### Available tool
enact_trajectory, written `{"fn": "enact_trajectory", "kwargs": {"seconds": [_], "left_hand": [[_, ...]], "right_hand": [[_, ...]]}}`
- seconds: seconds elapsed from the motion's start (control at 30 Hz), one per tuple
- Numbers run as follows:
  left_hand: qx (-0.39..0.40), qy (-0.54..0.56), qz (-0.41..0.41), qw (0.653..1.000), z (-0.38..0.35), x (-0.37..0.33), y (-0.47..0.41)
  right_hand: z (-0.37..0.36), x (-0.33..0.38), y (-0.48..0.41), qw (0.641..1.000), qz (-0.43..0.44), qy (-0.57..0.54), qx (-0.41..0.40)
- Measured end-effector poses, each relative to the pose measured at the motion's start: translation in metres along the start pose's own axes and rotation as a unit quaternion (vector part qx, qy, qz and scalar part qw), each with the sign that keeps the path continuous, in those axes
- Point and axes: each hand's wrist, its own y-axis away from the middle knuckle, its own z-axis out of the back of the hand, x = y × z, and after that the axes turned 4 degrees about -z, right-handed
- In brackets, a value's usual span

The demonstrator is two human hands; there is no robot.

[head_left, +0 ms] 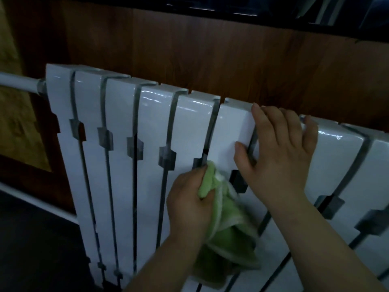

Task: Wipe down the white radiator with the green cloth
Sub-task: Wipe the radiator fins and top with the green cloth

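A white sectional radiator (117, 165) stretches across the view, mounted against a dark wood-panelled wall. My left hand (189, 201) grips a bunched green cloth (227, 224) and holds it against the front of a middle section, beside the gap between two sections. The rest of the cloth hangs down below that hand. My right hand (280, 157) lies flat on the upper front of the neighbouring section, fingers spread and straight, fingertips reaching the radiator's top edge.
A white pipe (19, 82) enters the radiator's upper left corner. Another white pipe (35, 203) runs low along the wall at left. A dark window ledge (252, 20) overhangs the wood panelling (210, 60) above. The floor at lower left is dark.
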Motion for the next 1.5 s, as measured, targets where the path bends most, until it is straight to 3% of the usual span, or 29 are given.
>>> {"fn": "enact_trajectory", "kwargs": {"seconds": [0.07, 0.13, 0.3, 0.53, 0.77, 0.93, 1.2, 1.4, 1.5], "left_hand": [[0.058, -0.082, -0.113, 0.989, 0.011, 0.014, -0.006], [0.074, -0.137, -0.172, 0.973, 0.022, 0.019, -0.013], [0.05, -0.017, -0.008, 0.999, 0.028, 0.0, -0.026], [0.013, -0.117, -0.079, 0.99, 0.022, -0.012, -0.034], [0.028, -0.104, -0.016, 0.994, 0.025, -0.048, -0.075], [0.046, -0.13, -0.082, 0.987, 0.019, -0.068, -0.119], [0.056, -0.132, -0.057, 0.988, 0.022, 0.003, -0.027], [-0.047, -0.073, -0.092, 0.992, 0.007, 0.032, 0.011], [-0.039, -0.055, -0.078, 0.995, 0.008, 0.038, 0.023]], "right_hand": [[-0.001, 0.0, -0.001, 1.0, -0.004, 0.005, 0.005], [-0.002, 0.0, -0.001, 1.0, -0.009, 0.009, 0.007], [0.0, 0.0, 0.0, 1.0, -0.007, 0.003, 0.009], [0.004, 0.0, -0.001, 1.0, -0.004, -0.004, 0.022], [0.004, -0.001, -0.002, 0.999, -0.005, -0.02, 0.024], [0.006, -0.003, -0.002, 0.999, 0.0, -0.038, 0.032], [0.008, -0.003, -0.002, 0.999, -0.001, -0.02, 0.037], [0.003, -0.003, 0.003, 1.0, 0.017, 0.005, 0.01], [-0.002, -0.002, 0.023, 1.0, 0.022, 0.017, 0.009]]}}
